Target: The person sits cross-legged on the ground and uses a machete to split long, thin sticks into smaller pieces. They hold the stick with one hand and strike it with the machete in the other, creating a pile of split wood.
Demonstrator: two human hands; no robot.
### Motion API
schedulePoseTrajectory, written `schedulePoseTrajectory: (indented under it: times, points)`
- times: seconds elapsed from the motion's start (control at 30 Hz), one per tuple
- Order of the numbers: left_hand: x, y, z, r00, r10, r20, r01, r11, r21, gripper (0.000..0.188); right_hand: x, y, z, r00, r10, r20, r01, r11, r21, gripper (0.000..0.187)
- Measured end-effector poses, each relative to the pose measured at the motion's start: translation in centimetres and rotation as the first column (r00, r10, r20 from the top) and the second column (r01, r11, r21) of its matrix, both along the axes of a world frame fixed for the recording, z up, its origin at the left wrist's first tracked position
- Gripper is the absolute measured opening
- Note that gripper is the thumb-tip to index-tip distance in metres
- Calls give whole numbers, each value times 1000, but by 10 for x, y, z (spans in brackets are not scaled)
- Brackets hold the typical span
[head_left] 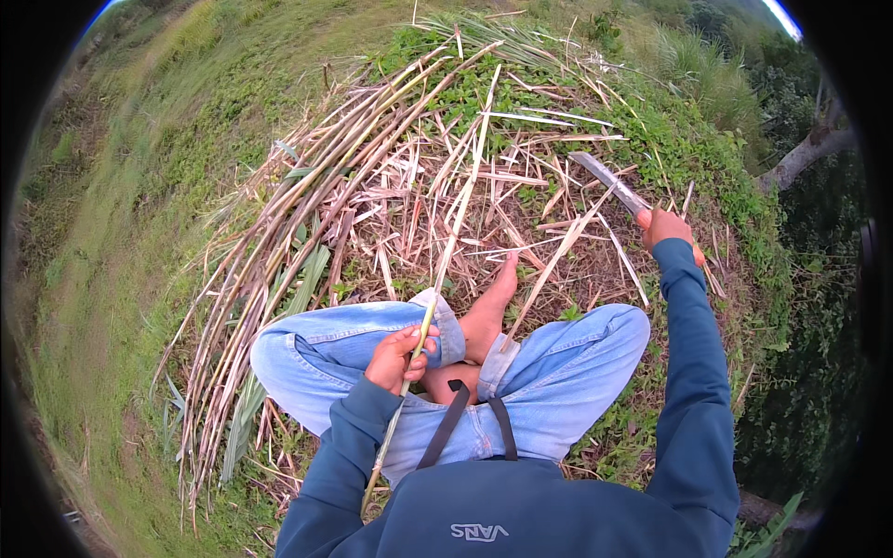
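Note:
My left hand (pixel 402 358) is closed round a long, thin cane stalk (pixel 446 249). The stalk slants from beside my left hip, over my lap, to the litter ahead; it looks green near the hand and pale farther up. Out to the right, my right hand (pixel 666 232) grips the handle of a machete (pixel 609 179). Its metal blade points up and to the left, low over the scattered strips, well apart from the stalk. Whether the blade touches the ground I cannot tell.
A large pile of long cane stalks (pixel 307 200) lies along my left. Dry peeled strips (pixel 400 200) litter the ground ahead of my crossed legs (pixel 316 349) and bare foot (pixel 488 312). Grass and low weeds surround this spot; a tree branch (pixel 809 156) stands at the far right.

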State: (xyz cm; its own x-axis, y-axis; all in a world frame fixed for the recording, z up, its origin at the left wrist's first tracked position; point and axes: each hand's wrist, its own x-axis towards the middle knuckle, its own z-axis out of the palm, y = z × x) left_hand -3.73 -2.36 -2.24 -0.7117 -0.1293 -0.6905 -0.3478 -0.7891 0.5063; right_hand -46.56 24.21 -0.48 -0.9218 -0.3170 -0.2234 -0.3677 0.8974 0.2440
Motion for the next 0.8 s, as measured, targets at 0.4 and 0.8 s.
schedulePoseTrajectory:
  times: [0.4,0.8]
  points:
    - [-14,15,4,999,-26,38,33,981,-193,32,95,45,31,993,49,106,11,864,-504,27]
    - [12,26,11,996,-16,85,42,948,-314,26,155,-38,-37,891,436,125,-317,796,-517,22]
